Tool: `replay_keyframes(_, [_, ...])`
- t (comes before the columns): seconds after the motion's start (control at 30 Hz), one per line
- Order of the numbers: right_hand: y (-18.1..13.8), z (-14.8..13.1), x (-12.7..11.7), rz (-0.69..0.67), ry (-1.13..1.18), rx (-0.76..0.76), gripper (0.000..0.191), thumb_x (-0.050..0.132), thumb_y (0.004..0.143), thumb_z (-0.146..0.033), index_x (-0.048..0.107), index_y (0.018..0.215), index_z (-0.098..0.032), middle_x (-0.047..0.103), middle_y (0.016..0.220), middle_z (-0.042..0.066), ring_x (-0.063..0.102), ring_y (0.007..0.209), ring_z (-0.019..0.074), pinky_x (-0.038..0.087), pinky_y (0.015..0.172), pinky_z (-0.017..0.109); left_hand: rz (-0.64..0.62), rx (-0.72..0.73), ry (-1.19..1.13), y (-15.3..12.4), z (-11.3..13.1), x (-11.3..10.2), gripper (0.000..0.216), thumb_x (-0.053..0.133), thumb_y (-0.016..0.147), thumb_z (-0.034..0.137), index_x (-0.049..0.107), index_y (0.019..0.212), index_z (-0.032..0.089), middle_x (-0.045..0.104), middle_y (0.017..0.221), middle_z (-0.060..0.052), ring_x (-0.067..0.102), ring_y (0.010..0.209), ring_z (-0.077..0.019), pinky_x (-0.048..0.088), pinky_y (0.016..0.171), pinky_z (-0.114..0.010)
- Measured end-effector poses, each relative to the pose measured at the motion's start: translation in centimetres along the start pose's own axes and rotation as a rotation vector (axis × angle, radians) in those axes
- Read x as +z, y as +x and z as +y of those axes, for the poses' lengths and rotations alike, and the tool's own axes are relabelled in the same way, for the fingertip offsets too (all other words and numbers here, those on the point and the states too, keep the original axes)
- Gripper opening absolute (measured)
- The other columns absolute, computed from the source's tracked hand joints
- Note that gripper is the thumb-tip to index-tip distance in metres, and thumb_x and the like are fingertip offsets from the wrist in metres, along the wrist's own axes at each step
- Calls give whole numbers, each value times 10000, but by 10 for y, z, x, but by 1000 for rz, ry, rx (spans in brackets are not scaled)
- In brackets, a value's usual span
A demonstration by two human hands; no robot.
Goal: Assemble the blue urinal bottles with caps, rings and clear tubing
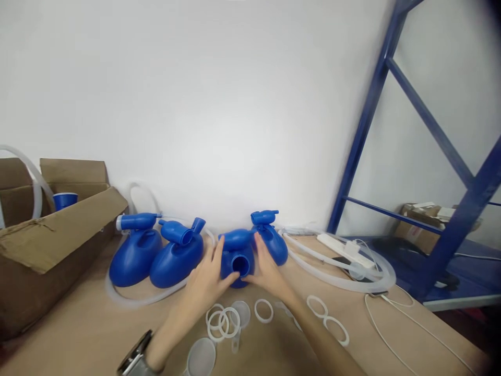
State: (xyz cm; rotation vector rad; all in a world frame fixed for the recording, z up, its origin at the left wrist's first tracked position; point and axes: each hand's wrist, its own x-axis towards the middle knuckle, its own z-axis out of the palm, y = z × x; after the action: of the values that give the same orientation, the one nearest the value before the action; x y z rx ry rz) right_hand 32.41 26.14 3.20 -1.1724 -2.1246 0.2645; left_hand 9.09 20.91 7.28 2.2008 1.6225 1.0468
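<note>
Between my two hands stands a blue plastic urinal bottle (227, 262), its round open mouth facing me. A separate-looking blue neck piece (238, 239) lies across its top. My left hand (207, 275) grips the bottle's left side, with the thumb near the mouth. On the right side, my right hand (267, 272) holds it the same way, fingers up against the neck piece. Several white rings (264, 310) lie on the table in front, beside translucent round caps (201, 357). Part of the bottle's sides is hidden by my fingers.
Two more blue bottles (135, 258) stand at left, another (276, 245) behind at right. A clear hose (376, 284) coils near a white power strip (344, 249) and cables. An open cardboard box (50, 271) flanks the left; a blue metal rack (368, 115) rises at right.
</note>
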Motion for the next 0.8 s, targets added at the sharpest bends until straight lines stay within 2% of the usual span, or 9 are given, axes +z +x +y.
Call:
replay_keyframes(0.07, [14,3,8,29,30,-11,1445,959,679,-288,-70,1693,-313,-50,1742,195,70,1629,376,213,1303,575,189,-9,-48,24,6,8,899,638,901,544,283,1660,216,253,1715,-188,307,1553,-431,471,1095,-566])
replay_keyframes(0.13, [20,4,12,27,39,-2,1413,991,628,-327,66,1696,-348,-58,1737,164,85,1625,396,237,1296,576,246,-66,-208,47,2,12,889,659,881,557,349,1624,181,211,1728,-192,195,1596,-413,305,1231,-605])
replay_keyframes(0.2, [19,4,13,-19,64,15,1316,992,622,-389,206,1677,-355,-32,1731,137,97,1621,407,227,1300,579,165,-149,-384,66,-12,15,833,664,862,588,486,1524,115,392,1633,-245,340,1538,-425,307,1239,-596])
replay_keyframes(0.27, [15,2,16,-68,110,26,1104,962,668,-436,393,1609,-334,-36,1729,111,94,1619,418,196,1313,573,41,-174,-500,78,-27,15,740,644,863,613,603,1395,101,625,1419,-242,604,1328,-404,482,1125,-545])
replay_keyframes(0.37, [11,0,23,-90,214,35,701,886,771,-463,625,1395,-280,-87,1733,65,173,1606,414,218,1319,533,-69,-129,-581,81,-42,16,719,657,850,634,631,1371,140,740,1255,-167,740,1098,-331,596,977,-447])
replay_keyframes(0.47, [8,-2,29,-96,326,47,609,840,817,-473,632,1341,-242,-182,1733,57,275,1581,392,281,1303,491,-65,-115,-584,77,-42,19,751,644,864,639,595,1429,146,719,1321,-151,723,1153,-319,572,1026,-436])
replay_keyframes(0.6, [7,-5,26,-135,367,38,604,804,844,-511,616,1336,-216,-327,1703,30,168,1614,390,258,1304,485,-27,-117,-536,76,-37,28,763,636,880,627,572,1460,136,678,1390,-171,684,1237,-346,522,1095,-470])
replay_keyframes(0.7, [9,-4,20,-162,324,2,578,790,857,-518,624,1324,-221,-267,1727,32,84,1631,368,206,1318,480,-26,-136,-500,76,-40,26,826,647,857,658,552,1481,125,629,1447,-217,624,1329,-392,502,1111,-517])
replay_keyframes(0.8, [12,3,21,-117,275,-3,577,788,854,-510,624,1331,-229,-193,1747,53,63,1635,357,163,1325,491,2,-131,-420,74,-47,4,836,675,819,680,572,1464,159,536,1553,-204,502,1453,-401,447,1161,-524])
